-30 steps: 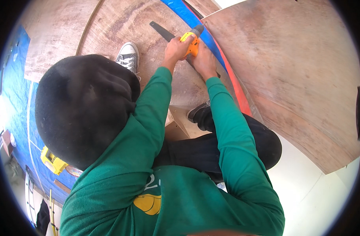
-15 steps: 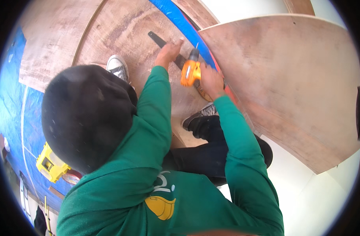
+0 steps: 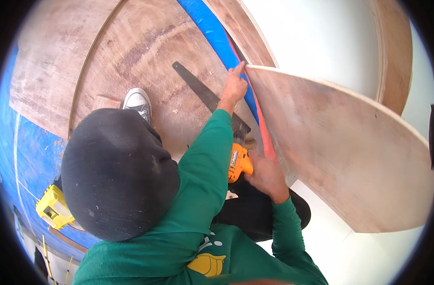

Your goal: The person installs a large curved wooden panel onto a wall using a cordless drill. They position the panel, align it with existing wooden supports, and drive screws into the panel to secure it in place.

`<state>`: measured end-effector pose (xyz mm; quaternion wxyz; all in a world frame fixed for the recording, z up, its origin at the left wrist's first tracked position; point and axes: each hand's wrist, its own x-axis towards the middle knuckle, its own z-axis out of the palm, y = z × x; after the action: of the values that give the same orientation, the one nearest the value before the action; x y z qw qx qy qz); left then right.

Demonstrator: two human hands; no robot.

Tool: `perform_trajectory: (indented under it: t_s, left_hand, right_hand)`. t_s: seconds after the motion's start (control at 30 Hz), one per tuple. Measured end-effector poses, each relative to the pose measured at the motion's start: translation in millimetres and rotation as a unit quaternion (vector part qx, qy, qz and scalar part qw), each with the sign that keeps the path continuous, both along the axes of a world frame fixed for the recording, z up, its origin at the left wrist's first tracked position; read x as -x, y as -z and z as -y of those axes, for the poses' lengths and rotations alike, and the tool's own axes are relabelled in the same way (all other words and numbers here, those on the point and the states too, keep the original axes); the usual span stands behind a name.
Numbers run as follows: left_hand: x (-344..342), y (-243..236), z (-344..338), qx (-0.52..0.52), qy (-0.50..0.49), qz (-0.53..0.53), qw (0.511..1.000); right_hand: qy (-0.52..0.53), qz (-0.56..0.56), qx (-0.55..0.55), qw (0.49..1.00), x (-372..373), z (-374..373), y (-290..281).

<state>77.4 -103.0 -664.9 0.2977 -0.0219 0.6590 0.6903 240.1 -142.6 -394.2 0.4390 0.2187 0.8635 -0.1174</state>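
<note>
My right hand [image 3: 266,176] grips the orange handle of a handsaw [image 3: 205,95]. Its dark blade lies flat across the round plywood sheet [image 3: 131,52], pointing away from me. My left hand [image 3: 235,86] reaches farther out, fingertips resting on the near corner of a large tilted plywood panel [image 3: 340,156], right by a blue strip [image 3: 217,35] and a red one that run along its edge. It holds nothing. Green sleeves cover both arms, and a black cap fills the left middle of the view.
A grey sneaker [image 3: 138,102] stands on the round sheet beside a small wood block [image 3: 105,101]. A yellow tool case [image 3: 53,209] lies at the lower left on blue sheeting [image 3: 27,156]. White floor shows at the right and lower right.
The saw has been drawn back toward my body, its handle now near my knee. My left hand has come off the handle area and stays out at the panel's corner.
</note>
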Motion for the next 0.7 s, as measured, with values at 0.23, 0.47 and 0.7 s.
perform_trajectory:
  t_s: [0.23, 0.47, 0.7]
  left_hand:
    - [22.5, 2.5, -25.2, -0.045, 0.016, 0.186, 0.981]
    - [54.1, -2.2, -17.5, 0.026, 0.160, 0.193, 0.968]
    - [99.7, 0.8, -13.8, 0.056, 0.388, 0.186, 0.901]
  right_hand:
    - [0.016, 0.085, 0.008, 0.996, 14.1, -4.1, 23.9]
    - [0.041, 0.110, -0.007, 0.993, 31.0, -13.3, 28.7]
    - [0.061, 0.092, 0.007, 0.994, 42.9, -13.1, 26.5]
